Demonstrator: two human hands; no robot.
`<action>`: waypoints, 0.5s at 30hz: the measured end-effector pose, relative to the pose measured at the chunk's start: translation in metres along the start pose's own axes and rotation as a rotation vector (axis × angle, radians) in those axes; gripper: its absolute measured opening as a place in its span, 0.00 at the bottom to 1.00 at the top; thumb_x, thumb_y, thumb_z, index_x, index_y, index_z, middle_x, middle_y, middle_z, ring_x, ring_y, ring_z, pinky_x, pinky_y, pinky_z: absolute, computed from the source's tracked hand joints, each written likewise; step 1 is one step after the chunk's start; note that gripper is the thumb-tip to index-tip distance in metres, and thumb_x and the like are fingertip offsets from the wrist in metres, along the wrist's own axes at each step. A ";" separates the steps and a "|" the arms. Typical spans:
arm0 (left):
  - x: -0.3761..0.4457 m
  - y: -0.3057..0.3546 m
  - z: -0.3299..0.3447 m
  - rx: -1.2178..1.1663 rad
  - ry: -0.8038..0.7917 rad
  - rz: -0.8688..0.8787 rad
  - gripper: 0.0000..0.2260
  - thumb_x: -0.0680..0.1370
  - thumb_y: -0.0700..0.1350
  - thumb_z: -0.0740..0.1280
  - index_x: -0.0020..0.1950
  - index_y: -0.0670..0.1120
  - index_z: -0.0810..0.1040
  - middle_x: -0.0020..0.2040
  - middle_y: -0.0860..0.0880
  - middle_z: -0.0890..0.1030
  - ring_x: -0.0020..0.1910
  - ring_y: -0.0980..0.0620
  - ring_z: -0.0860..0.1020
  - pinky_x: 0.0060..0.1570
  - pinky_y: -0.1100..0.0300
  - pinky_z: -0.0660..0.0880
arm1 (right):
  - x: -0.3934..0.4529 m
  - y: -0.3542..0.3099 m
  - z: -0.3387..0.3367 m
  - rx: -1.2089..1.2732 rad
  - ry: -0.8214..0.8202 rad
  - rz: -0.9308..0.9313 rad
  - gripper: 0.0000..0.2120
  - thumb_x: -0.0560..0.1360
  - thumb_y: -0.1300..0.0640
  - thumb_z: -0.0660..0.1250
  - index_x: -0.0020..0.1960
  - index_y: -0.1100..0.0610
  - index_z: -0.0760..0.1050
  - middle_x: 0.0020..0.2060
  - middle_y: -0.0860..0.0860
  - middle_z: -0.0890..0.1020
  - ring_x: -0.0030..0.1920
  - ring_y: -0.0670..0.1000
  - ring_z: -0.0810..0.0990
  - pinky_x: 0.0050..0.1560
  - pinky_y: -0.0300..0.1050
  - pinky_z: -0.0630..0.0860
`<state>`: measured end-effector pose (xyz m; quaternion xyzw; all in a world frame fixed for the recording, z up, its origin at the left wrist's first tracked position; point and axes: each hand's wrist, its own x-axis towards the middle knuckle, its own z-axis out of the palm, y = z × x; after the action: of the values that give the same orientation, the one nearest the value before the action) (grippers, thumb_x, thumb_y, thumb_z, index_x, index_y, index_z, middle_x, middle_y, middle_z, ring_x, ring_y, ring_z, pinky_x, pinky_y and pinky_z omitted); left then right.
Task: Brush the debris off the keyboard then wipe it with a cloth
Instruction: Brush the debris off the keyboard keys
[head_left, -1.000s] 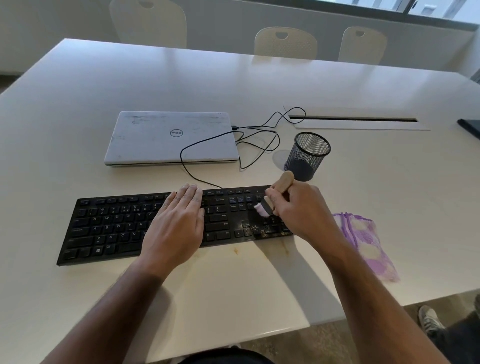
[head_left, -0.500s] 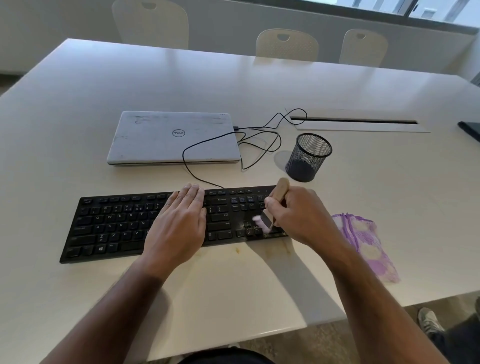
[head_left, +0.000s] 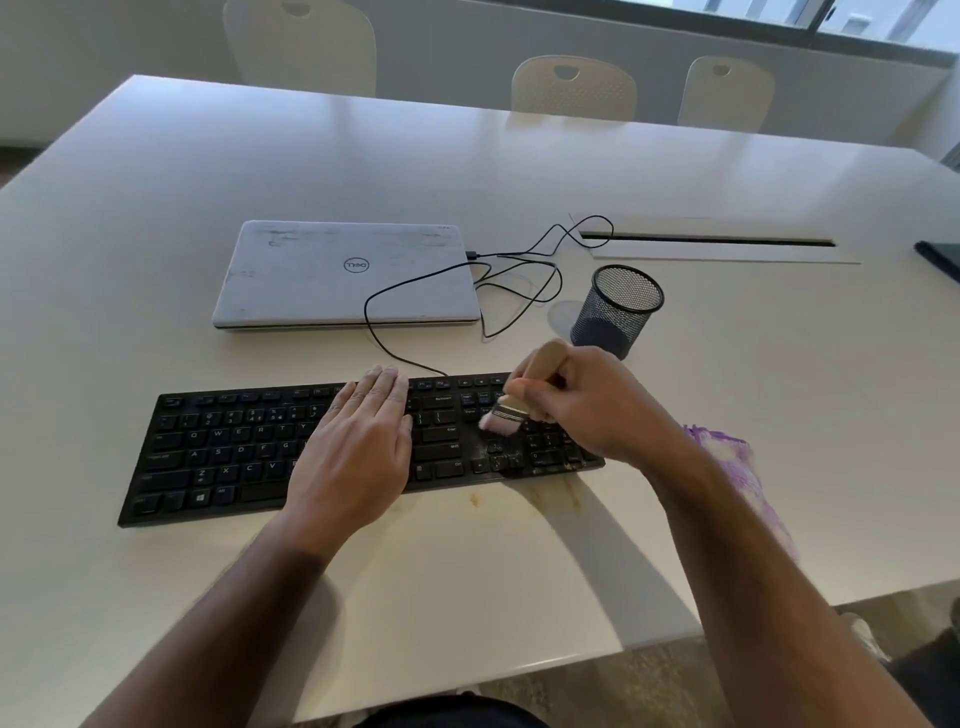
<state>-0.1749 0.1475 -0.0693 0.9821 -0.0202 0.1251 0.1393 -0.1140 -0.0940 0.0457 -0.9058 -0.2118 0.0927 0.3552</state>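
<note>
I am in the brushing step: my right hand (head_left: 587, 402) grips the brush (head_left: 511, 402) over the keyboard (head_left: 218, 452), my left hand (head_left: 358, 447) flat, open. The cloth (head_left: 727, 457) waits on the worktop (head_left: 467, 171); next, sweep the crumbs off.

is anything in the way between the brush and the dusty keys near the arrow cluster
Nothing visible. The brush, held in the right hand, has bristles right above the debris on the keyboard. The left hand rests farther left, clear of that patch.
</note>
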 end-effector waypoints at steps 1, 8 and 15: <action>0.000 0.000 0.000 0.000 -0.001 0.001 0.28 0.83 0.53 0.46 0.80 0.42 0.62 0.80 0.45 0.64 0.81 0.52 0.57 0.80 0.52 0.54 | 0.004 -0.003 0.000 0.020 -0.039 -0.020 0.06 0.81 0.52 0.72 0.45 0.49 0.84 0.40 0.44 0.86 0.43 0.45 0.83 0.51 0.48 0.80; -0.001 0.000 -0.001 0.002 -0.001 -0.001 0.27 0.84 0.52 0.47 0.81 0.42 0.62 0.80 0.45 0.64 0.81 0.52 0.57 0.80 0.52 0.55 | 0.029 -0.006 -0.007 -0.194 -0.262 -0.024 0.11 0.81 0.50 0.72 0.40 0.47 0.78 0.40 0.45 0.84 0.43 0.48 0.82 0.53 0.51 0.80; 0.000 -0.001 0.000 0.001 -0.002 -0.002 0.27 0.84 0.52 0.47 0.80 0.42 0.62 0.80 0.45 0.64 0.81 0.52 0.57 0.80 0.52 0.55 | 0.027 -0.008 -0.011 -0.089 -0.194 -0.029 0.08 0.81 0.50 0.71 0.43 0.47 0.81 0.42 0.49 0.87 0.44 0.49 0.85 0.52 0.49 0.80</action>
<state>-0.1750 0.1485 -0.0693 0.9823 -0.0192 0.1239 0.1390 -0.0890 -0.0831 0.0586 -0.9042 -0.2623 0.1654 0.2936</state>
